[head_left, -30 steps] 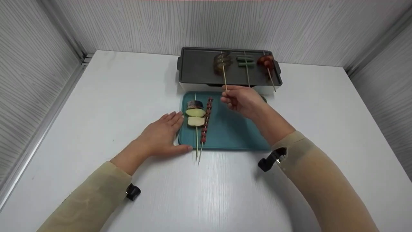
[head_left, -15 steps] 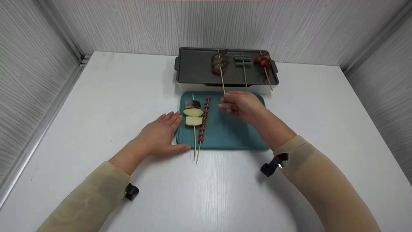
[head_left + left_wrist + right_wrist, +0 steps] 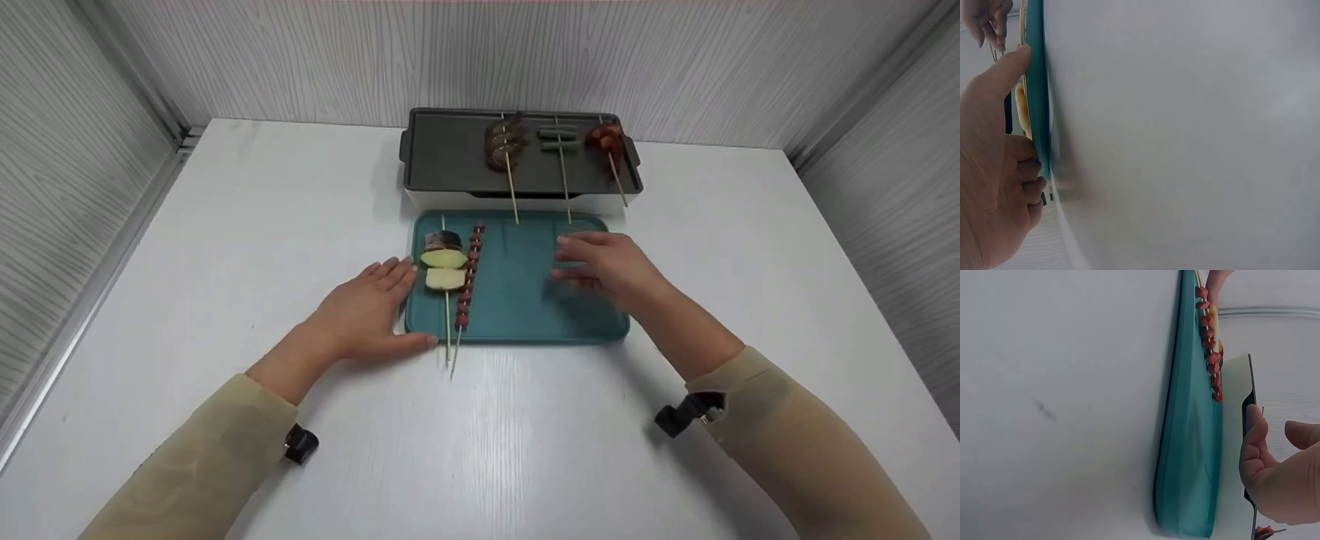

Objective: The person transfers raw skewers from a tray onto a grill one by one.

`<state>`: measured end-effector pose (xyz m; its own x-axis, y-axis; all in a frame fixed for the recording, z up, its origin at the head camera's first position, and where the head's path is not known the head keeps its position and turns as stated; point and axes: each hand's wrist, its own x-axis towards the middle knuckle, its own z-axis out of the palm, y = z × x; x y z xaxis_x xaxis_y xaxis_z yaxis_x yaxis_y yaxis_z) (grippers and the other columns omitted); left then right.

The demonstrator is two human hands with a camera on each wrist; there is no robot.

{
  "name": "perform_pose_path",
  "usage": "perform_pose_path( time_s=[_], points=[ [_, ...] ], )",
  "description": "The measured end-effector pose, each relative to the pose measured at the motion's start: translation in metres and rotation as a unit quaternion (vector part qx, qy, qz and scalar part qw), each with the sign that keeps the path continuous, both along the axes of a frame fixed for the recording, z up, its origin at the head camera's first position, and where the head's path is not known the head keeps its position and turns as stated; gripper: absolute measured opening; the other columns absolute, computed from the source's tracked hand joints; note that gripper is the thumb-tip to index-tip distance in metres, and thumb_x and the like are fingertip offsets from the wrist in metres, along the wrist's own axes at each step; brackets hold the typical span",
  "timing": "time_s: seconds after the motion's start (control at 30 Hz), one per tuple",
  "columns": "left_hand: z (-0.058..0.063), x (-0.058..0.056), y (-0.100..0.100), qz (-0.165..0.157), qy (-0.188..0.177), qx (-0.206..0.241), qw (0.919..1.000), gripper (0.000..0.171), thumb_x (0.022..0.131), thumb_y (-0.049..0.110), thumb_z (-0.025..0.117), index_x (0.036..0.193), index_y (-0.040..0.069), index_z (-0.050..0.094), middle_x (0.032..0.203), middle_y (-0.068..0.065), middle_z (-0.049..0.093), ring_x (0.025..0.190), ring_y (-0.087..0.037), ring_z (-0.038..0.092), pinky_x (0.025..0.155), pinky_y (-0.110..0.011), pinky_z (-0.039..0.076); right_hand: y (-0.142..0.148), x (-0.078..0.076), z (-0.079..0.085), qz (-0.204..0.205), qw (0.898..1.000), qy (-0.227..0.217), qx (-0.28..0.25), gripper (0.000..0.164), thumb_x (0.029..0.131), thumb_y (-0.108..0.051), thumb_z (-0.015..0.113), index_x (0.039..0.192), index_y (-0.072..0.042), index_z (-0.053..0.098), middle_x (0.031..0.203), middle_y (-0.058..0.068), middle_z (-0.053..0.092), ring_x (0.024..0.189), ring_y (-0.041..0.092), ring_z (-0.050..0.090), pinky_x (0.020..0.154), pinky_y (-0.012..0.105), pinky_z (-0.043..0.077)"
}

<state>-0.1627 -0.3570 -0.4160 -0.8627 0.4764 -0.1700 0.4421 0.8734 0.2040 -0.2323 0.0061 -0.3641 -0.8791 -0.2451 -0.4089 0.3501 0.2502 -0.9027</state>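
My left hand point(image 3: 367, 311) rests at the left edge of a teal tray point(image 3: 525, 315), fingers straight and thumb along the near corner. On the tray's left side lie a skewer of thick slices point(image 3: 445, 279), one dark-skinned, one pale green and one cream, and a skewer of small red meat pieces point(image 3: 465, 297). My right hand point(image 3: 611, 270) hovers over the tray's right part with loosely bent fingers and nothing between them; the right wrist view shows thumb and fingers apart. Just beyond it, the stick of a brown ridged skewer point(image 3: 505, 144) juts over the grill's front edge.
Behind the tray stands a dark flat grill plate point(image 3: 450, 150) on a white base. Right of the brown skewer, it bears a green-piece skewer point(image 3: 559, 139) and a glossy red skewer point(image 3: 606, 141). A wood-grain panel point(image 3: 300, 60) rises behind the white table point(image 3: 495, 435).
My right hand has let go of the brown skewer's stick and drawn back to the right over the tray. The brown skewer lies on the grill; the left hand stays at the tray.
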Motion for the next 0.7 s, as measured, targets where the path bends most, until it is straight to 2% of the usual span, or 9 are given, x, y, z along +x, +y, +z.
perform_pose_path(
  time_s=[0.17,0.27,0.33,0.4,0.53,0.63,0.7],
  points=[
    [0.002,0.0,0.0,0.002,-0.002,-0.002,1.0,0.113,0.095,0.08,0.052,0.166,-0.004,0.024,0.174,-0.02,0.019,0.161,-0.037,0.018,0.131,-0.049,0.016,0.024,0.009,0.003,0.029,0.996,0.05,0.067,0.066,0.107,-0.04,0.065,0.157,-0.001,0.048,0.148,0.019,0.059,0.121,0.026,0.071,0.108,0.04,0.053],
    [0.003,0.001,0.001,0.0,-0.004,-0.002,1.0,0.113,0.095,0.08,0.052,0.166,-0.004,0.023,0.174,-0.02,0.018,0.161,-0.038,0.018,0.131,-0.049,0.016,0.036,0.016,0.003,0.047,0.985,0.102,0.129,0.062,0.107,-0.039,0.065,0.153,0.001,0.054,0.144,0.018,0.063,0.12,0.03,0.072,0.107,0.044,0.054],
    [0.004,0.001,0.001,0.002,-0.006,0.0,1.0,0.113,0.095,0.079,0.052,0.166,-0.004,0.023,0.174,-0.02,0.018,0.161,-0.038,0.017,0.131,-0.049,0.016,0.042,0.021,0.003,0.061,0.971,0.146,0.181,0.058,0.106,-0.038,0.067,0.149,0.0,0.059,0.14,0.017,0.066,0.119,0.031,0.071,0.104,0.046,0.056],
    [0.004,0.001,0.001,0.004,-0.007,0.002,1.0,0.112,0.095,0.078,0.053,0.166,-0.004,0.023,0.174,-0.02,0.018,0.161,-0.038,0.017,0.131,-0.049,0.016,0.047,0.026,0.002,0.075,0.951,0.189,0.232,0.055,0.105,-0.038,0.068,0.146,0.0,0.063,0.135,0.015,0.069,0.118,0.031,0.07,0.1,0.047,0.058],
    [0.004,0.001,0.001,0.005,-0.005,-0.001,1.0,0.112,0.095,0.078,0.053,0.166,-0.004,0.023,0.175,-0.02,0.018,0.161,-0.038,0.017,0.131,-0.049,0.016,0.054,0.033,-0.003,0.1,0.915,0.259,0.292,0.058,0.102,-0.037,0.074,0.144,0.002,0.064,0.137,0.019,0.068,0.127,0.035,0.065,0.101,0.053,0.057],
    [0.004,0.001,0.001,0.005,-0.005,-0.005,1.0,0.113,0.095,0.079,0.052,0.166,-0.004,0.023,0.175,-0.019,0.018,0.162,-0.037,0.017,0.131,-0.049,0.015,0.058,0.034,-0.01,0.123,0.892,0.287,0.326,0.067,0.099,-0.039,0.077,0.147,0.003,0.06,0.146,0.023,0.06,0.137,0.04,0.057,0.109,0.057,0.051],
    [0.003,0.001,0.001,0.004,-0.005,-0.001,1.0,0.113,0.095,0.078,0.053,0.166,-0.004,0.024,0.174,-0.02,0.019,0.161,-0.038,0.017,0.131,-0.049,0.015,0.062,0.034,-0.014,0.148,0.88,0.287,0.348,0.078,0.096,-0.045,0.079,0.152,0.003,0.054,0.154,0.025,0.052,0.143,0.043,0.05,0.114,0.06,0.046]
  ],
)
